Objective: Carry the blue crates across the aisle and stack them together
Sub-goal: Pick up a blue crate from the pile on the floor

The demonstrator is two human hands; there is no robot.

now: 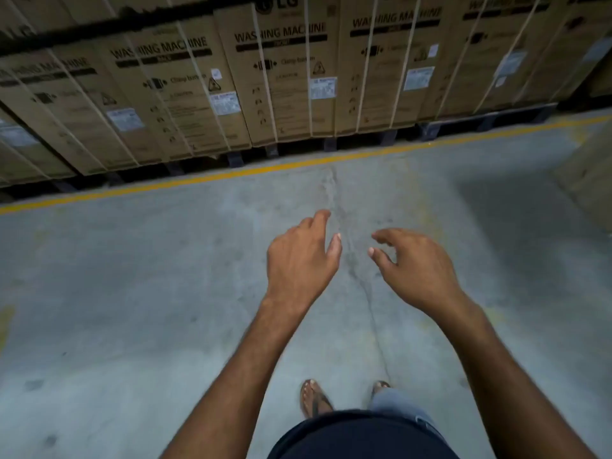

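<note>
No blue crate is in view. My left hand [299, 260] and my right hand [414, 263] are stretched out in front of me over the grey concrete floor [132, 293], palms down, fingers loosely apart and curled. Both hands hold nothing. A narrow gap separates them above a crack in the floor. My feet in sandals [314, 399] show below, near the bottom edge.
A row of strapped cardboard washing-machine boxes [281, 77] stands on dark pallets [430, 129] along the far side. A yellow floor line [265, 168] runs in front of them. Another cardboard box [589, 173] juts in at the right edge.
</note>
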